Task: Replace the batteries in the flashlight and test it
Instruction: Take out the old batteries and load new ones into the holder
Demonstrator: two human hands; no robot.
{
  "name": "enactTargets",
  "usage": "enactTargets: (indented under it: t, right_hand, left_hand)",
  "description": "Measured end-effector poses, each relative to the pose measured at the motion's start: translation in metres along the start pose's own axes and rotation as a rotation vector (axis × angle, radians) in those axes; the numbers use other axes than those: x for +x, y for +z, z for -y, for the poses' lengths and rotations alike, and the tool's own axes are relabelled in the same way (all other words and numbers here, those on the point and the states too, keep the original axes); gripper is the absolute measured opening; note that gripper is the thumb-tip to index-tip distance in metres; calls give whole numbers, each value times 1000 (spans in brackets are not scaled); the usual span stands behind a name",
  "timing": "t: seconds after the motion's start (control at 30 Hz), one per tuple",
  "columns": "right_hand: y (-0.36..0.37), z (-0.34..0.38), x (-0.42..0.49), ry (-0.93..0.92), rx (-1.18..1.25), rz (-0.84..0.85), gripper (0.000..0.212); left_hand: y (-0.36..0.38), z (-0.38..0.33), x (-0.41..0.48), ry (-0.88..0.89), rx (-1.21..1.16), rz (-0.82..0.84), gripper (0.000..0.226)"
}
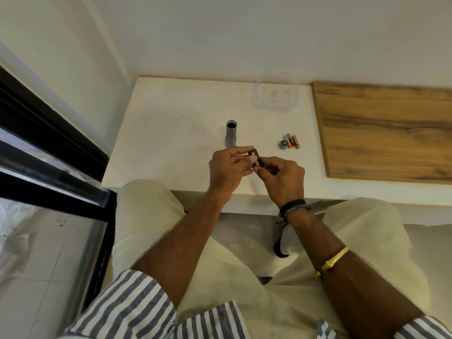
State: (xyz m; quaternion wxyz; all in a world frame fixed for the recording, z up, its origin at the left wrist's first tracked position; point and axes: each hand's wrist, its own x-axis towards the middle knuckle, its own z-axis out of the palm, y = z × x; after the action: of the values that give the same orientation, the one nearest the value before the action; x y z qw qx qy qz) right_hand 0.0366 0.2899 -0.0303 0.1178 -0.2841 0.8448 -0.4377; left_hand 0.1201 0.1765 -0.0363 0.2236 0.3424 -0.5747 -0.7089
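Seated person, view looking down over the lap. White table (171, 133) fills the centre of the frame.

Both hands meet just below frame centre, over the near part of the table. Between them is a small black battery holder (259, 159) with a copper-topped battery (253, 157) lying along its left side.

Left hand (230, 167): fingers curled, forefinger stretched over the top of the holder, fingertips pinching the battery. How far the battery is seated cannot be told.

Right hand (285, 176): fingers curled, gripping the lower right end of the holder between thumb and fingertips.

Flashlight body (231, 134): grey tube standing upright on the table just above the hands, open dark end facing up. Neither hand touches it.

To the right of it, well apart, the round grey end cap (283, 144) lies on the table. A few loose batteries (292, 140) lie just beside the cap, close together.

Clear plastic box (275, 95) sits at the far edge of the table, above the cap and batteries. Wooden board (381, 130) takes the right side of the frame, against the table.

Dark wristbands (293, 206) and a gold bangle (333, 261) are on the right forearm. Striped sleeves (127, 307) are rolled back at the bottom of the frame. Pale trousers (146, 216) below the table. Black window frame (49, 143) at left.
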Motion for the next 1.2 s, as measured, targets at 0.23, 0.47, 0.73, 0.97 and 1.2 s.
enactTargets:
  t: [0.23, 0.47, 0.73, 0.97, 1.2]
  right_hand:
    - [5, 0, -3, 224, 291, -136, 29]
    - [15, 2, -4, 222, 402, -197, 22]
    - [11, -4, 5, 266, 595, -321, 22]
    - [3, -10, 17, 305, 754, -349, 19]
    - [-2, -12, 21, 291, 838, -321, 9]
  left_hand:
    - [8, 4, -2, -70, -138, -88, 30]
    - [13, 3, -7, -119, -258, -166, 30]
    - [10, 1, -2, -40, 32, -193, 25]
    - [-10, -11, 28, 142, 362, -505, 47]
    - [-6, -12, 61, 144, 591, -278, 54]
